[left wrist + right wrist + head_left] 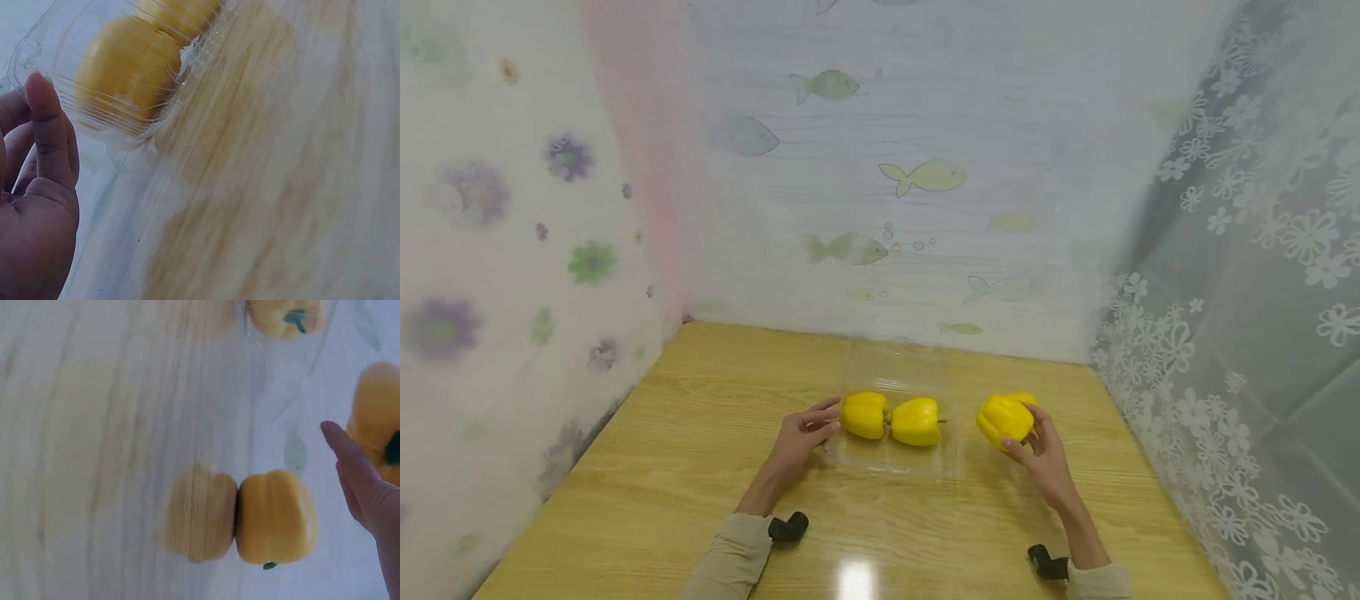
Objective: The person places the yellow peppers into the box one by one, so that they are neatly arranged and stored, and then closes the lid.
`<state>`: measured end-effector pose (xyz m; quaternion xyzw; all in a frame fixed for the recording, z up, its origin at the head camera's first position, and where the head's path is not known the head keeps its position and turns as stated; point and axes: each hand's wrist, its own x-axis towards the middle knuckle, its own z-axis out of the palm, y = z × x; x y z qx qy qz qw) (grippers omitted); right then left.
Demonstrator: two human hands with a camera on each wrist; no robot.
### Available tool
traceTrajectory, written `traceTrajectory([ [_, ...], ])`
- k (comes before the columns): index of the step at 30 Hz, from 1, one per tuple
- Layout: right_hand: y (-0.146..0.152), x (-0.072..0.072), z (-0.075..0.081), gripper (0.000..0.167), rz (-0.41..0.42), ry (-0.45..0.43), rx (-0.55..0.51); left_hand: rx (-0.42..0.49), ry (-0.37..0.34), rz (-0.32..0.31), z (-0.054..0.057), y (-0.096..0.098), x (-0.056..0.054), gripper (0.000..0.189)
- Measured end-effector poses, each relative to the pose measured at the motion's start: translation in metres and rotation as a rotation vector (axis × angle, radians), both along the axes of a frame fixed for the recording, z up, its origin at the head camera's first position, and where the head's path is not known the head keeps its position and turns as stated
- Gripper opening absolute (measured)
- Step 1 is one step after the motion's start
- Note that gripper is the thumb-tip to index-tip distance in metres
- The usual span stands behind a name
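Observation:
A clear plastic clamshell container (898, 468) lies on the table with its lid (898, 354) folded back. Inside it, one yellow bell pepper (865, 416) sits at the left and a second (916, 422) beside it. My left hand (801, 442) pinches the container's left rim, the thumb (42, 97) right at the edge in the left wrist view. To the right of the container, my right hand (1047, 462) grips another yellow bell pepper (1000, 419). In the right wrist view, a further pepper (278, 515) rests on the table near that hand.
The wood-grain table (917, 533) is glossy and mirrors the pepper in the right wrist view. Curtains stand close around it: fish-patterned at the back (925, 250), flowered at the left (512, 250) and right (1262, 333). Black wrist mounts (788, 527) sit at both sleeves.

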<state>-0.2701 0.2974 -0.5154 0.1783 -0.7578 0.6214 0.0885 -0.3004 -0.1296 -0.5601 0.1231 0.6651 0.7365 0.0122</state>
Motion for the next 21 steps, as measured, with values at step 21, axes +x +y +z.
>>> traceTrajectory([
  [21, -0.025, -0.006, -0.004, 0.071, 0.093, 0.11, -0.14, -0.002, 0.01, 0.004, -0.003, -0.002, -0.003, 0.032],
])
